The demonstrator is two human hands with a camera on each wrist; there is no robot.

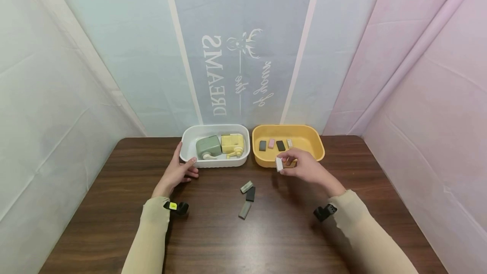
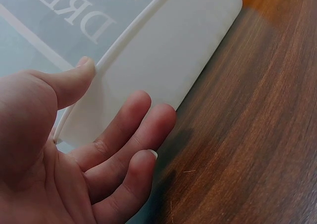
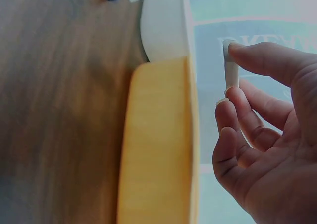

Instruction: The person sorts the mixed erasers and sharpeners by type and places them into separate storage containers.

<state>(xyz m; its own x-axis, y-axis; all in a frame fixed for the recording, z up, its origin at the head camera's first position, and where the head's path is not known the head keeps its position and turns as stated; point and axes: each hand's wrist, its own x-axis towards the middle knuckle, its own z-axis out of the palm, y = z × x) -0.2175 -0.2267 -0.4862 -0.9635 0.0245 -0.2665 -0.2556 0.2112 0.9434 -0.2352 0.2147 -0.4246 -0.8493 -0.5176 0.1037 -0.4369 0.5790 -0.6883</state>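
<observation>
Over the front rim of the yellow bin (image 1: 262,163), my right hand (image 1: 304,167) pinches a small white rectangular block (image 1: 279,164) between thumb and fingertips. In the right wrist view the white block (image 3: 231,65) stands upright and shows a greyer upper end. My left hand (image 1: 177,172) holds the front left corner of the white bin (image 1: 224,163). Its thumb lies on the rim, and the index finger runs along the left side. In the left wrist view the other fingers (image 2: 133,140) bend loosely before the bin's wall.
The white bin contains a green boxy crank device (image 1: 208,146) and a yellow one (image 1: 232,143). Small grey (image 1: 263,145), pink (image 1: 271,143), black (image 1: 280,145) and white (image 1: 289,143) blocks lie inside the yellow bin. Two grey-green blocks (image 1: 244,210) and a black block (image 1: 250,194) lie on the wooden table (image 1: 205,240).
</observation>
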